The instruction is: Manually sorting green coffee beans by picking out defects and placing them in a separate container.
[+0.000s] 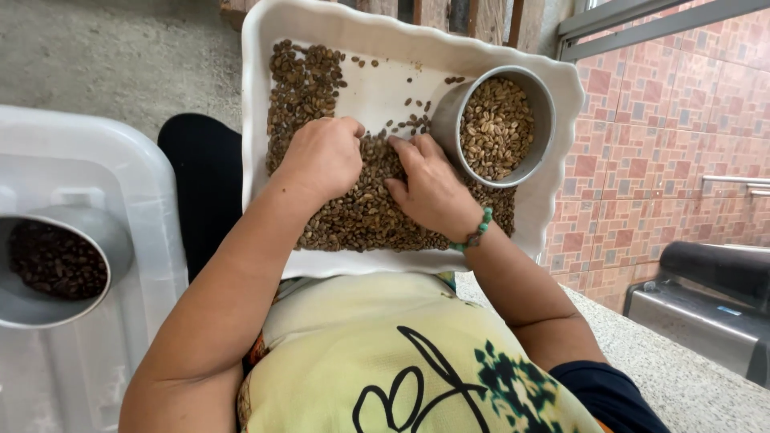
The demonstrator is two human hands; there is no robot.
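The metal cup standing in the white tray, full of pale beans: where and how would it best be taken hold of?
Grip the metal cup around its smooth outer wall, coming from its far right side. It stands open-mouthed and brim-full of beans, with no visible handle, so it should stay level. The right hand already crowds its near left side, and the tray rim lies close on the right.

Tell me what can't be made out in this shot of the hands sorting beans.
- Head view: left hand is curled, so its fingertips and anything pinched are hidden.
- Beans under both hands: covered by left and right hand.
- White tray: near rim hidden by the yellow shirt.
- Grey bowl on the white bin: cut by the left edge.
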